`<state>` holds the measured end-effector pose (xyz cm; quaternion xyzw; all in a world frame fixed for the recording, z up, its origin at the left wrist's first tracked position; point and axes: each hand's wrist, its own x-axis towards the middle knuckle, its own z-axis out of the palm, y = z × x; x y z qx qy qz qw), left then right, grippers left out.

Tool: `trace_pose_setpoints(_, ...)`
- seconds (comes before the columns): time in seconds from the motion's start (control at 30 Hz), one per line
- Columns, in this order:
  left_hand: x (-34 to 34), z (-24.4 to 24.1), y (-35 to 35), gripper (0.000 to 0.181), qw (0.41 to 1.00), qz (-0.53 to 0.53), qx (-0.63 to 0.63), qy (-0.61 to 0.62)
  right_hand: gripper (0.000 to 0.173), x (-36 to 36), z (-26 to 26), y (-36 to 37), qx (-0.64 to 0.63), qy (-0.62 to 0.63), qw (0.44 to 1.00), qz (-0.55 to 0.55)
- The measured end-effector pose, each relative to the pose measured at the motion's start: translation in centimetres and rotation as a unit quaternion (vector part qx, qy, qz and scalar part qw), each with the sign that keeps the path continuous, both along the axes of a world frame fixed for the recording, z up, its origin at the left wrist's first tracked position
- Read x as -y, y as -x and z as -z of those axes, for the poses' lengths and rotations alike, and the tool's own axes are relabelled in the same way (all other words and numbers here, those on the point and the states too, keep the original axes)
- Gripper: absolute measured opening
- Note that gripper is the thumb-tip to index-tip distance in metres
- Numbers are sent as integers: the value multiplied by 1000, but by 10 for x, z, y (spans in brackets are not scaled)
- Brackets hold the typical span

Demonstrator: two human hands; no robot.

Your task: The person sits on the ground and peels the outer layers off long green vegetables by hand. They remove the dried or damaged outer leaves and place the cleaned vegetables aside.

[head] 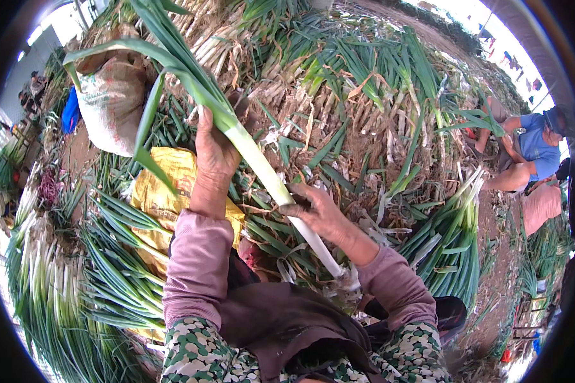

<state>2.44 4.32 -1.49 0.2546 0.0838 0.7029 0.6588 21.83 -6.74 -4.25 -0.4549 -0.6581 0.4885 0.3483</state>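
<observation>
A large green onion [258,165] with a long white stalk slants across the middle of the view, its green leaves towards the upper left and its roots at the lower right. My left hand [215,148] grips it just below the leaves. Lower down, my right hand [316,210] has its thumb and fingers around the white stalk. Loose leaves and peeled skins lie under the stalk. Left of my body, several green onions [124,258] rest partly on a yellow woven sack [165,179].
A white woven sack [112,105] stands at the upper left. Unpeeled green onions [364,91] lie in rows ahead on soil. Clean ones form a bundle [455,239] at right and a long pile [52,287] at far left. A person in a blue shirt [536,143] sits at the right.
</observation>
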Motion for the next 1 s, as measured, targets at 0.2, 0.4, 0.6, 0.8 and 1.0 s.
trace_pose_setpoints(0.2, 4, 9, -13, 38, 993, -2, -85, 82, 43, -2, 14, 3, -58, -40, 996, 63)
trace_pose_setpoints(0.4, 10, 22, -29, 37, 991, 110, 4, 72, 36, -53, -22, 22, -260, 71, 962, 34)
trace_pose_setpoints(0.6, 12, 29, -29, 33, 989, 112, 11, 95, 33, -64, -13, 30, -343, 110, 933, 22)
trace_pose_setpoints(0.8, 15, 28, -34, 34, 990, 105, -10, 98, 32, -57, -8, 34, -358, 85, 929, 32)
trace_pose_setpoints(1.0, 15, 30, -39, 30, 986, 34, -86, 138, 39, -45, -8, 35, -293, 12, 951, 96)
